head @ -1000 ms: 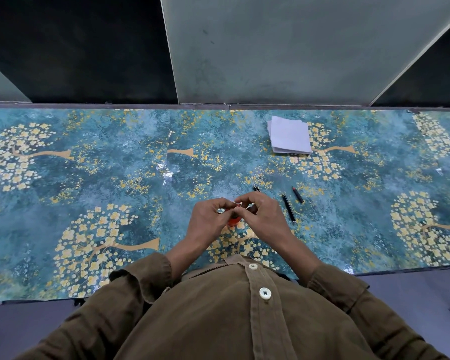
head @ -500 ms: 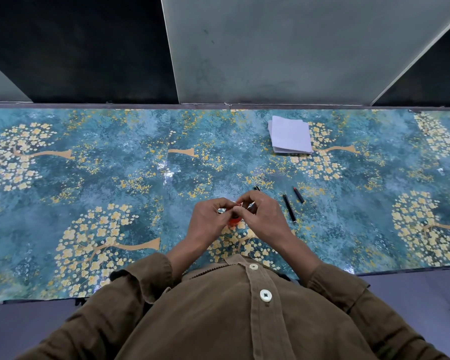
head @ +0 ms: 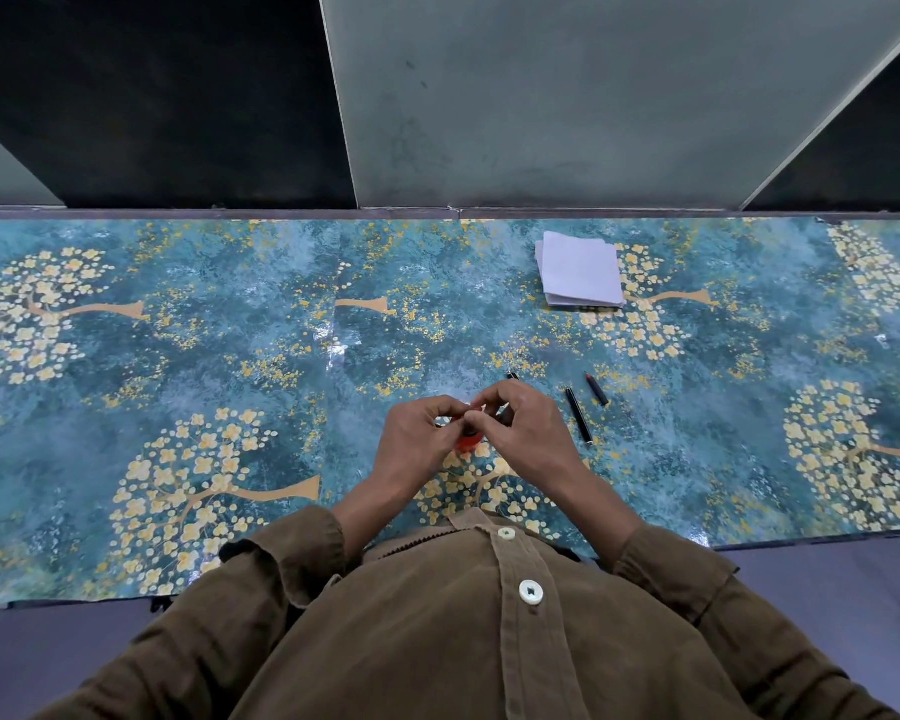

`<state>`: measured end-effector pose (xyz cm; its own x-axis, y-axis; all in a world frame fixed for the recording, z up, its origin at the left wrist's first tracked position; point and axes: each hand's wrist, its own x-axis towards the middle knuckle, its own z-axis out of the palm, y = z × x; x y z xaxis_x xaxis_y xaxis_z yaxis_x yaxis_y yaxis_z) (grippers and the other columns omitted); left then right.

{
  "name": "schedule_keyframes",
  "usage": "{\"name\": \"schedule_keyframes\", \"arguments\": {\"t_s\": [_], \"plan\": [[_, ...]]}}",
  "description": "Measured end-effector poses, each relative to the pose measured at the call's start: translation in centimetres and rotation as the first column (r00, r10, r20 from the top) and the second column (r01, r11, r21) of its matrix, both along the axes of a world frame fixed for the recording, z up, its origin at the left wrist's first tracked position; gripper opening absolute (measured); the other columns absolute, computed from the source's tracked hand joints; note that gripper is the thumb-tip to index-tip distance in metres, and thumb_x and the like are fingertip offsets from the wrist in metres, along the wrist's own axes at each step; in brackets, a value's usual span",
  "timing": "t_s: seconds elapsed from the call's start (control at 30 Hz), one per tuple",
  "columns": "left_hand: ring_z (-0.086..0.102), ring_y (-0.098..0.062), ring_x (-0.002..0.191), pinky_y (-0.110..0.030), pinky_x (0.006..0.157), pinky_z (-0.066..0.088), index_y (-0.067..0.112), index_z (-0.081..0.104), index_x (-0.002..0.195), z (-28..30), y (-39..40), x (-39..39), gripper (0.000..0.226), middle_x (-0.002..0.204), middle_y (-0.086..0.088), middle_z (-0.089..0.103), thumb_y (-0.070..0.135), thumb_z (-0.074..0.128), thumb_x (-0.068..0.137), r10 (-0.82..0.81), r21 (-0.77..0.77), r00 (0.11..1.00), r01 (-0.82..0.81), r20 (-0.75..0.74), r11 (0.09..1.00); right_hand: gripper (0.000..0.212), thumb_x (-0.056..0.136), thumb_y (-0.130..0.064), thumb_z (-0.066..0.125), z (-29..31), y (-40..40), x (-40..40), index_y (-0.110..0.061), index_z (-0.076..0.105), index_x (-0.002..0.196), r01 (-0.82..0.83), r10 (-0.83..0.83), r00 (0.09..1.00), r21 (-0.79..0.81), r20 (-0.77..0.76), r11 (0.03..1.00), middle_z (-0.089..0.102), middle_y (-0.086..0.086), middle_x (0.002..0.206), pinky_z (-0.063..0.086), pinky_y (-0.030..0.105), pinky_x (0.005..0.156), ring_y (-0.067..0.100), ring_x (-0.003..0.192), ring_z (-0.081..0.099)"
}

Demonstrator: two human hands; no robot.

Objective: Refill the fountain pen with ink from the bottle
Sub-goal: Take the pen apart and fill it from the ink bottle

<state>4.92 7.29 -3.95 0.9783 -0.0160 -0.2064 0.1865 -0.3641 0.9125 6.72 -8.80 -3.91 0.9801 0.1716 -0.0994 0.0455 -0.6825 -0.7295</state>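
My left hand [head: 417, 441] and my right hand [head: 528, 433] meet fingertip to fingertip above a small red ink bottle [head: 466, 445], which is mostly hidden under them. The left fingers pinch at the bottle's top. My right hand is closed around a black pen part [head: 513, 376] whose end sticks out beyond the knuckles. Just to the right, a long black pen barrel [head: 578, 415] and a short black piece with a red tip [head: 597, 389] lie on the table.
A stack of white paper sheets [head: 580, 270] lies at the back right of the blue floral tabletop [head: 230, 356]. A grey wall panel runs along the table's far edge. The near edge is close to my body.
Both hands stay together over the bottle; only the fingertips shift slightly. The loose pen pieces have not moved.
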Motion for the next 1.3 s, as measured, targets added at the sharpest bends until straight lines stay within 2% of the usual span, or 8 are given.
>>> {"name": "schedule_keyframes", "arguments": {"t_s": [0.07,0.17,0.4,0.6,0.77,0.93,1.13,1.3], "plan": [[0.069,0.008,0.063,-0.006,0.058,0.048,0.013,0.080,0.092,0.0,0.0,0.0,0.010,0.074,0.012,0.072,0.007,0.074,0.087,-0.002,-0.004,1.000,0.002,0.010,1.000,0.011,0.089,-0.027,0.073,0.0,-0.2,-0.1,-0.023,0.072,0.099,-0.024,0.024,1.000,0.020,-0.002,1.000,0.064,-0.010,0.089,0.057,0.030,0.068,0.006,0.071,0.064],[0.068,0.009,0.063,-0.005,0.057,0.047,0.014,0.080,0.090,-0.2,0.0,0.0,0.007,0.073,0.011,0.072,0.009,0.077,0.085,-0.003,0.003,1.000,0.003,0.023,1.000,0.002,0.089,-0.024,0.073,0.1,-0.2,-0.2,-0.025,0.073,0.090,-0.021,0.021,1.000,0.028,0.002,0.999,0.065,-0.011,0.087,0.057,0.032,0.068,0.007,0.071,0.065],[0.072,-0.002,0.063,-0.014,0.060,0.054,0.019,0.080,0.086,-0.4,0.0,0.0,0.012,0.073,0.007,0.077,0.009,0.073,0.086,0.004,0.002,1.000,-0.004,0.004,1.000,0.016,0.087,-0.033,0.073,-0.3,0.0,0.1,-0.021,0.067,0.080,0.017,-0.017,1.000,-0.027,0.017,1.000,0.063,-0.008,0.081,0.055,0.037,0.066,0.008,0.071,0.061],[0.073,-0.003,0.066,-0.015,0.062,0.057,0.019,0.080,0.089,-0.6,0.1,0.1,0.010,0.076,0.005,0.077,0.010,0.076,0.085,-0.006,-0.003,1.000,0.006,0.028,1.000,0.013,0.088,-0.027,0.073,-0.1,-0.3,-0.1,-0.024,0.073,0.101,-0.032,0.032,0.999,0.026,0.014,0.999,0.065,-0.007,0.090,0.058,0.038,0.071,0.011,0.073,0.065],[0.072,0.001,0.066,-0.011,0.062,0.053,0.018,0.080,0.088,-0.6,0.1,0.0,0.009,0.074,0.010,0.075,0.011,0.077,0.085,-0.003,0.007,0.999,0.003,0.032,1.000,0.006,0.089,-0.027,0.072,0.0,-0.2,-0.1,-0.022,0.074,0.091,-0.026,0.026,1.000,-0.001,0.014,1.000,0.066,-0.006,0.087,0.057,0.040,0.070,0.012,0.074,0.064],[0.073,-0.003,0.065,-0.018,0.062,0.058,0.021,0.080,0.085,-0.6,0.1,0.0,0.013,0.074,0.009,0.076,0.010,0.074,0.086,-0.007,0.026,0.999,0.006,0.031,1.000,0.018,0.089,-0.035,0.072,0.1,0.0,0.1,-0.022,0.064,0.079,0.000,0.002,1.000,-0.082,0.026,0.997,0.061,-0.008,0.081,0.054,0.037,0.064,0.010,0.071,0.059],[0.072,-0.001,0.066,-0.015,0.062,0.056,0.018,0.081,0.090,-0.9,0.1,0.1,0.011,0.078,0.007,0.077,0.010,0.075,0.085,-0.006,0.022,1.000,0.005,0.029,1.000,0.011,0.087,-0.029,0.074,0.3,-0.1,-0.1,-0.022,0.072,0.096,-0.038,0.038,0.999,-0.003,-0.004,0.999,0.064,-0.006,0.090,0.057,0.037,0.072,0.011,0.076,0.065],[0.072,0.000,0.069,-0.015,0.064,0.057,0.021,0.081,0.091,-1.0,0.2,0.1,0.008,0.077,0.010,0.076,0.015,0.078,0.085,-0.010,0.004,0.999,0.010,0.046,1.000,0.007,0.090,-0.029,0.071,0.2,-0.1,-0.1,-0.022,0.072,0.091,-0.032,0.032,0.999,-0.046,0.008,0.998,0.066,-0.007,0.089,0.056,0.040,0.071,0.013,0.077,0.064]]}}
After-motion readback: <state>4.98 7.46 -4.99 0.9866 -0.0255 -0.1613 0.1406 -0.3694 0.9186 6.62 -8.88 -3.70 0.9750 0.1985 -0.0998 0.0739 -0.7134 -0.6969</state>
